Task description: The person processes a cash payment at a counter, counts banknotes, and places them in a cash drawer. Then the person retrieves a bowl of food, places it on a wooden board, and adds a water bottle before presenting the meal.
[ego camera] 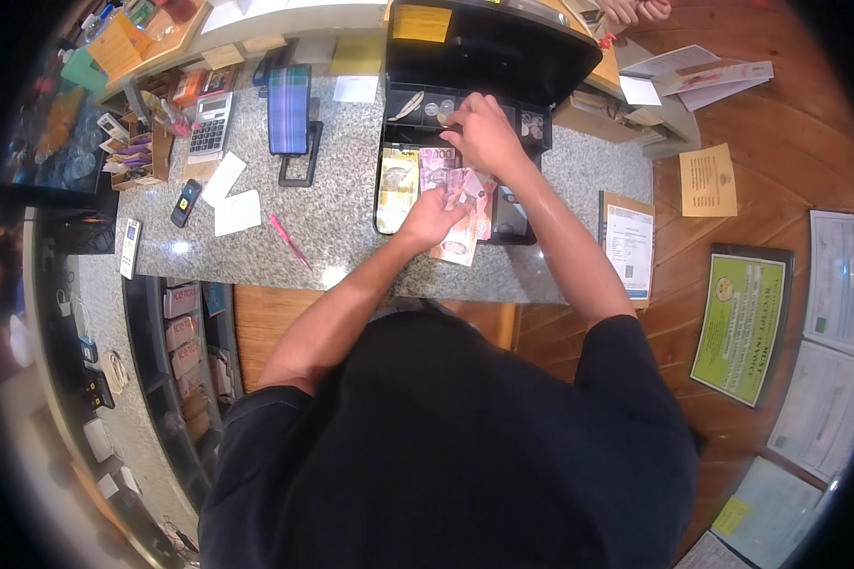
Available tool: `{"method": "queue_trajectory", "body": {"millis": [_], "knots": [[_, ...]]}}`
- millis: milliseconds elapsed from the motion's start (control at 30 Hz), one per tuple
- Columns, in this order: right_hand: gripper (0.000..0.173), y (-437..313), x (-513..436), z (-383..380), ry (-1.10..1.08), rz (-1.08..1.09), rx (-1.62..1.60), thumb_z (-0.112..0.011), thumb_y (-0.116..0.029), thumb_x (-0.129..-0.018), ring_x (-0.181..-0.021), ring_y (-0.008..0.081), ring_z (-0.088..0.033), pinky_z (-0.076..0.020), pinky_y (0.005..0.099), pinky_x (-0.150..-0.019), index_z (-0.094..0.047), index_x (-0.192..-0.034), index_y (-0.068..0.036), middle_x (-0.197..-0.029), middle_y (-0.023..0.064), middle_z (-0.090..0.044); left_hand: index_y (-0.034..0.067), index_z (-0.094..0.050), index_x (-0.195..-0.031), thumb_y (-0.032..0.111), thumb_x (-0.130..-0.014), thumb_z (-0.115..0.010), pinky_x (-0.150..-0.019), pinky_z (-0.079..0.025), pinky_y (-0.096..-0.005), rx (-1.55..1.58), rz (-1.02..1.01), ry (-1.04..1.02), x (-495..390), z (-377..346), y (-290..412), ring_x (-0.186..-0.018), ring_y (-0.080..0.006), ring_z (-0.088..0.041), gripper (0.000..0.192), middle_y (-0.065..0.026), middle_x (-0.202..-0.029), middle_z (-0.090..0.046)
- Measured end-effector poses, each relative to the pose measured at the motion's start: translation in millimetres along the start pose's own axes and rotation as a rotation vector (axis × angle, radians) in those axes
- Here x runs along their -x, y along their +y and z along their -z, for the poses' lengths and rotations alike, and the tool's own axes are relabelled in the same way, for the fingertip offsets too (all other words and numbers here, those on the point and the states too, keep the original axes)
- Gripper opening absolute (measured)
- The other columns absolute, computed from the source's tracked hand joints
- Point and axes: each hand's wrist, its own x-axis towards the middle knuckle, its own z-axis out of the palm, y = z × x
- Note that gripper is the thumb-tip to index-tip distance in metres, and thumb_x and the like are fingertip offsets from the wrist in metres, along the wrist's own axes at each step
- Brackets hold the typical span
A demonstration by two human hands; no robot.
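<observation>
An open black cash box [380, 192] stands on the speckled stone counter, its lid [491, 64] raised at the back. My left hand [433, 219] holds several banknotes [455, 249] over the front of the box, its thumb on top of them. My right hand [478, 131] reaches into the coin tray, its fingertips at coins [445, 108] in a middle compartment; whether it grips one cannot be told. More coins [532, 128] lie in the right compartment. Yellow banknotes [398, 181] fill the box's left section, and a purple banknote [435, 158] lies beside them.
Left of the box are a smartphone on a stand [289, 110], a calculator [211, 124], white paper slips [238, 213], a pink pen [289, 242] and a small black device [186, 203]. A printed document [628, 249] is at the right edge. Another person's hands [633, 10] show at top right.
</observation>
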Motion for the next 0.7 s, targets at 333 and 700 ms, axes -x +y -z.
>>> {"method": "queue_trajectory", "body": {"millis": [333,700], "knots": [[0.035,-8,-1,-17,0.075,0.001,0.086,-0.073,-0.028,-0.091,-0.110,0.0327,-0.054,-0.0463,0.0416,-0.096,-0.073,-0.118,-0.005,-0.113,0.0151,-0.059,-0.010,-0.061,-0.124,0.028,-0.094,-0.071,-0.093,-0.052,-0.0428,-0.004,-0.040,-0.007,1,-1,3,-0.101,-0.0384,-0.070,0.049,-0.0277,-0.110,-0.071],[0.024,11,-13,-7,0.056,0.039,-0.170,-0.073,-0.022,-0.092,-0.091,0.0319,-0.068,-0.0538,0.0427,-0.085,-0.076,-0.099,0.001,-0.096,0.0158,-0.070,-0.010,-0.063,-0.115,0.029,-0.093,-0.073,-0.087,-0.053,-0.0420,-0.032,-0.019,0.019,2,1,6,-0.091,-0.0336,-0.071,0.046,-0.0269,-0.101,-0.072]]}}
